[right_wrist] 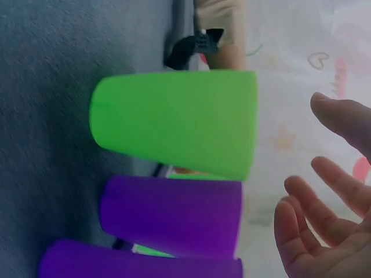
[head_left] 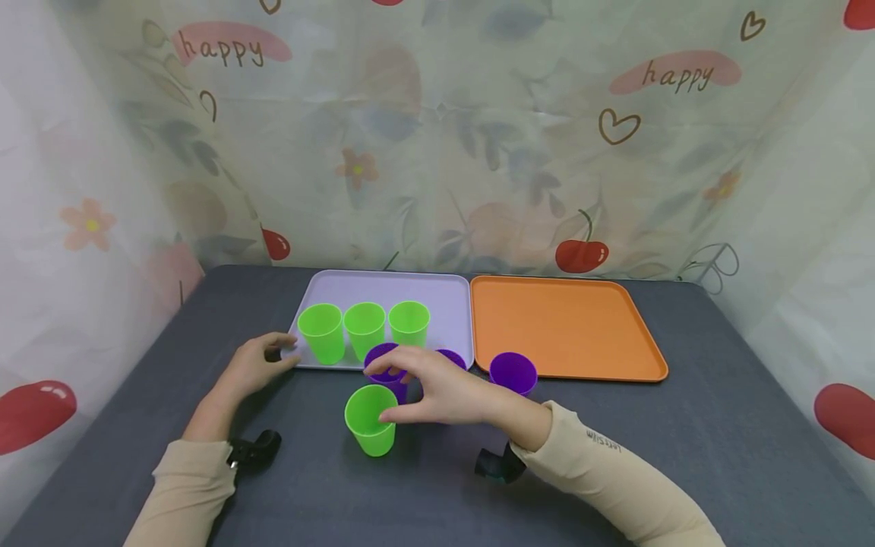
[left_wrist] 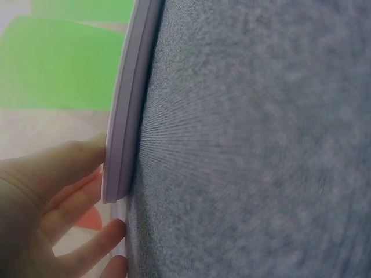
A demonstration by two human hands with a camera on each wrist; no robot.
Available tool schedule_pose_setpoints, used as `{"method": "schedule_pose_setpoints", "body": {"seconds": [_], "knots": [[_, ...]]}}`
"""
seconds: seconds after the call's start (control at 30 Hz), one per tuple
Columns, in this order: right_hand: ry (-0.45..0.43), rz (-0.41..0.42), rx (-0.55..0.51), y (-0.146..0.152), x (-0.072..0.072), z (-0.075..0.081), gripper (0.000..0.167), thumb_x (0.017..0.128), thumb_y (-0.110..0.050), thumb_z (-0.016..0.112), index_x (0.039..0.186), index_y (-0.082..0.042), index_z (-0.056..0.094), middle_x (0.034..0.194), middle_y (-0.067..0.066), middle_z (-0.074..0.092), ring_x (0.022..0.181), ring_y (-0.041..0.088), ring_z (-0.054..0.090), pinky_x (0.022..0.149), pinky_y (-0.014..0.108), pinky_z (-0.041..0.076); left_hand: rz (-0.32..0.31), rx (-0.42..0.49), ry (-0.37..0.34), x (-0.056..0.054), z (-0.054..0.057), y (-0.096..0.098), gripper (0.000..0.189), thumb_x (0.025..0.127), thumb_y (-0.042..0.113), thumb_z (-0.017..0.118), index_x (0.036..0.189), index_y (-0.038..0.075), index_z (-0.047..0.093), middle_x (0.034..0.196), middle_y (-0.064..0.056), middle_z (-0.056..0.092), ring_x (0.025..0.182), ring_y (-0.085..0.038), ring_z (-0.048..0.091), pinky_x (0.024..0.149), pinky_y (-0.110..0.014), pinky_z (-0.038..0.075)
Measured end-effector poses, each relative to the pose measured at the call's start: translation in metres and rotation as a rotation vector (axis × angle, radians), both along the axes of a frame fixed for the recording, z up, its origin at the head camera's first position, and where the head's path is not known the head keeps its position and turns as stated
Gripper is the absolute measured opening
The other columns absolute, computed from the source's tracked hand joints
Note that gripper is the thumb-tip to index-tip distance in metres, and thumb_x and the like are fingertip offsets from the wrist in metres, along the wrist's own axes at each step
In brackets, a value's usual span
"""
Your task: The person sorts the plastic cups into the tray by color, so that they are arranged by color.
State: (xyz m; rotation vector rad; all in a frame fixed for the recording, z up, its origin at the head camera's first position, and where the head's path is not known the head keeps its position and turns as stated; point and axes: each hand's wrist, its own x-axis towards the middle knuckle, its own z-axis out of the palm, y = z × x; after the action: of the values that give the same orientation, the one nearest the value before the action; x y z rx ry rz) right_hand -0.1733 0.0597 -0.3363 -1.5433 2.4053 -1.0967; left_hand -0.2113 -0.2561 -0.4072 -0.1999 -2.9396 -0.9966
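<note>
We have our right hand [head_left: 444, 386] above the front green cup [head_left: 371, 438], nearer than our left hand [head_left: 254, 368], its fingers [right_wrist: 320, 215] spread and gripping nothing. From them, the cup stands below and to the left on the tabletop [head_left: 307, 494], long axis vertical, mouth up. Our left hand, loosely extended, rests at the lilac tray [head_left: 447, 311] corner.

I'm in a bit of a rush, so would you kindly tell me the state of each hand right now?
Left hand: open, touching the edge of the lilac tray.
Right hand: open, holding nothing, near the front green cup.
</note>
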Motion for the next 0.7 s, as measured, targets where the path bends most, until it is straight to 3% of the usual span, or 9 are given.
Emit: {"method": "schedule_pose_setpoints", "body": {"seconds": [0.3, 0.7], "knots": [[0.074, -0.039, 0.048, -0.007, 0.01, -0.014, 0.055, 0.074, -0.024, 0.079, 0.121, -0.005, 0.056, 0.119, 0.004, 0.062, 0.105, 0.018, 0.054, 0.091, 0.027, 0.042, -0.001, -0.003, -0.011, -0.001, -0.002, -0.002, 0.041, 0.087, 0.021, 0.064, 0.12, -0.003, 0.057, 0.121, -0.027, 0.058, 0.113, -0.043, 0.053, 0.096, -0.056, 0.041], [0.112, -0.083, 0.113, -0.009, 0.013, -0.018, 0.061, 0.074, -0.031, 0.078, 0.125, -0.009, 0.054, 0.123, 0.0, 0.06, 0.113, 0.015, 0.052, 0.102, 0.031, 0.037, 0.011, 0.0, -0.016, -0.001, -0.001, 0.0, 0.041, 0.087, 0.022, 0.065, 0.119, -0.003, 0.058, 0.122, -0.026, 0.058, 0.114, -0.043, 0.052, 0.096, -0.055, 0.041]]}}
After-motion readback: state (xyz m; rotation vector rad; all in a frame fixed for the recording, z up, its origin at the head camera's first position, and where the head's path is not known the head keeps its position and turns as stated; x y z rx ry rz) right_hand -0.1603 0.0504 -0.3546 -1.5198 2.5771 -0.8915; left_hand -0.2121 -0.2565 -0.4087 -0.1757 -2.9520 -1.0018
